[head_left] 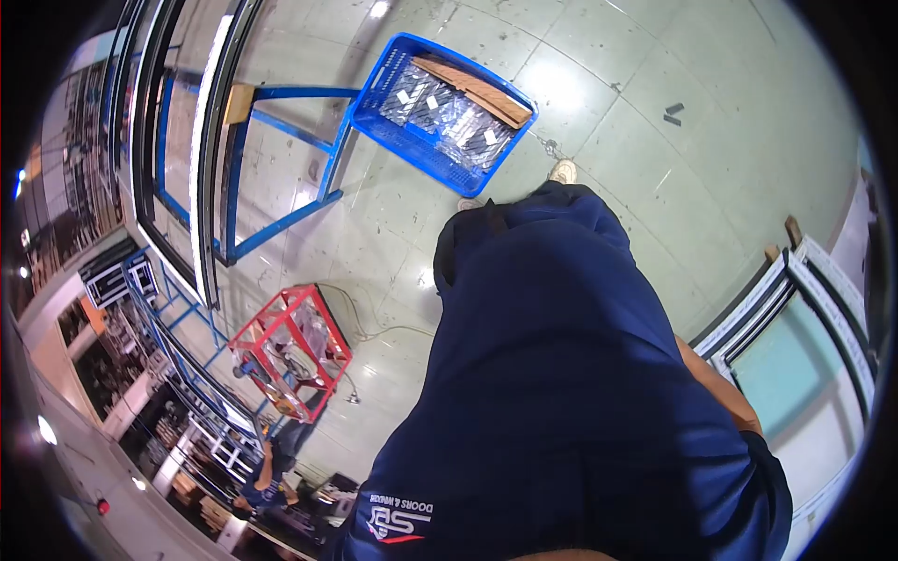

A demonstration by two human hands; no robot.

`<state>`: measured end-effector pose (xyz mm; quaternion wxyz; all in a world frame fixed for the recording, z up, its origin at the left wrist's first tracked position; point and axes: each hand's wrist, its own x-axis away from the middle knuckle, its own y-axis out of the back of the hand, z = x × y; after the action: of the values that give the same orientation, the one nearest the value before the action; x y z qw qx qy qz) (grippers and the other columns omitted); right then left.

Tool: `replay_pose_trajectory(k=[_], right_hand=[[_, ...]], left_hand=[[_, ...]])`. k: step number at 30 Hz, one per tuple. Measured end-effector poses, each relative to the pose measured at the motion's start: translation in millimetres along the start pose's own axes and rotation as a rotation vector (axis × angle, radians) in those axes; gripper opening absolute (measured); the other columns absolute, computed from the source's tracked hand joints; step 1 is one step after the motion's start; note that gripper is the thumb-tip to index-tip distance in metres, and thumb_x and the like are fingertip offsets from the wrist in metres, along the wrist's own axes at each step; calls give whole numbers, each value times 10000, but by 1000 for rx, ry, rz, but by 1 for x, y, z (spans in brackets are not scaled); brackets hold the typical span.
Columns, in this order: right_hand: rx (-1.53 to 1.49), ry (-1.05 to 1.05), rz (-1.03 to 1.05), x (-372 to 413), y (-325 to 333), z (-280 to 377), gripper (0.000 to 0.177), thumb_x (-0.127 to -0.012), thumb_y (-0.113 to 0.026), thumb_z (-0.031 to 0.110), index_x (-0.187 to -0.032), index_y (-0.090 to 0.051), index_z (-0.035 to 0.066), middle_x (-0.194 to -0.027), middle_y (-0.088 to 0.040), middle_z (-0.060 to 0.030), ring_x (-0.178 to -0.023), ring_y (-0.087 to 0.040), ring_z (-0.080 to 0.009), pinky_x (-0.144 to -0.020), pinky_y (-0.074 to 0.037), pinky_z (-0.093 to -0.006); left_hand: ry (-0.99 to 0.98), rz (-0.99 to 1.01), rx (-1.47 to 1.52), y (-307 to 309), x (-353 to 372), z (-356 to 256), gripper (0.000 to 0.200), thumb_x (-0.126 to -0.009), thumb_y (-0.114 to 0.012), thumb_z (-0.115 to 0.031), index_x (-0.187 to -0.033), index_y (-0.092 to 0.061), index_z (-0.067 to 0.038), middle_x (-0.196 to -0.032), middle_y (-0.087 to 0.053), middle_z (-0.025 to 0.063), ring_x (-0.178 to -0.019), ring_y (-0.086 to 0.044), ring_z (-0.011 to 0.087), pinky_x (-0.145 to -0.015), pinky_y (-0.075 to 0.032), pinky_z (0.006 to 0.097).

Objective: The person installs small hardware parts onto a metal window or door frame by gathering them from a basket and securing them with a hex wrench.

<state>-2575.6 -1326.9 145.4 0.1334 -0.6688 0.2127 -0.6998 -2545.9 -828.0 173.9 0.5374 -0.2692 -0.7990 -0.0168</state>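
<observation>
My own body in a dark blue shirt fills the lower middle of the head view. A bare forearm shows at the right side of the shirt, and its hand is hidden. My other hand does not show either. Beyond my feet, a blue plastic crate (438,173) stands on the floor. It holds plastic-wrapped pieces (449,120) with white labels and some brown strips (477,91) along one side.
A blue metal stand (281,224) with long frames is left of the crate. Below it stands a red metal cart (325,334) near a floor cable. Framed panels (795,365) lean at right. Another person (267,488) is at lower left. Dark scraps (673,114) lie on the floor.
</observation>
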Motion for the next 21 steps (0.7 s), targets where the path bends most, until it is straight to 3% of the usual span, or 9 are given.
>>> replay_pose_trajectory(k=[2,5,6,9,16,17,18,20,21], right_hand=[[49,-27,20,-2,2,15,278,-795,-741,53,-1064,-688,7,-892,-692,-48,-687,-616,-140,-567,-501,-298],[106,-60,32,13,-107,125,280,-794,-741,55,-1065,-689,5,-894,-693,-49,-694,-620,-142,-573,-505,-299],[122,-70,35,-1,-47,64,281,-794,-741,55,-1066,-689,5,-895,-693,-49,-696,-622,-143,-574,-506,-300],[156,-102,44,-17,-27,30,283,-794,-741,56,-1067,-690,3,-898,-694,-49,-702,-626,-145,-580,-510,-301],[210,-167,33,-29,-67,46,289,-793,-742,59,-1070,-691,0,-904,-697,-50,-717,-636,-149,-592,-518,-305],[407,-166,67,-44,-53,40,377,-767,-742,63,-1127,-680,-27,-945,-713,-71,-755,-649,-144,-639,-520,-286],[406,-177,54,-56,-53,39,377,-767,-742,63,-1127,-680,-27,-945,-713,-71,-755,-649,-144,-639,-520,-286],[657,-76,-59,-64,-50,41,351,-782,-709,77,-1114,-678,-32,-942,-712,-64,-748,-650,-136,-662,-514,-260],[608,-99,-147,-63,-57,55,338,-800,-696,100,-1114,-679,-23,-926,-713,-59,-747,-653,-147,-672,-521,-275]], left_hand=[[-21,-18,39,-4,6,7,516,-882,-709,-251,-1300,-588,26,-1310,-631,149,-1199,-579,213,-1015,-453,339],[-53,-24,86,-1,10,24,511,-884,-707,-247,-1299,-589,27,-1307,-633,147,-1195,-580,212,-1013,-454,340],[-63,-23,99,2,14,29,509,-885,-707,-246,-1299,-590,27,-1306,-634,146,-1194,-581,212,-1013,-454,340],[-83,-16,133,15,31,47,504,-888,-705,-242,-1297,-591,27,-1304,-636,143,-1191,-582,210,-1011,-455,341],[-132,40,197,61,45,71,491,-894,-700,-233,-1295,-593,28,-1297,-640,137,-1183,-585,207,-1007,-458,343],[-131,54,209,67,43,74,489,-894,-700,-232,-1294,-594,28,-1296,-641,136,-1182,-585,207,-1006,-458,343],[-130,68,225,71,39,77,487,-895,-699,-231,-1294,-594,28,-1296,-642,135,-1181,-585,206,-1006,-458,344],[-113,108,271,70,34,84,483,-897,-698,-228,-1293,-595,29,-1294,-643,134,-1179,-586,205,-1005,-459,344],[-103,130,301,64,31,87,482,-898,-697,-227,-1293,-595,29,-1293,-644,133,-1178,-586,205,-1004,-459,345]])
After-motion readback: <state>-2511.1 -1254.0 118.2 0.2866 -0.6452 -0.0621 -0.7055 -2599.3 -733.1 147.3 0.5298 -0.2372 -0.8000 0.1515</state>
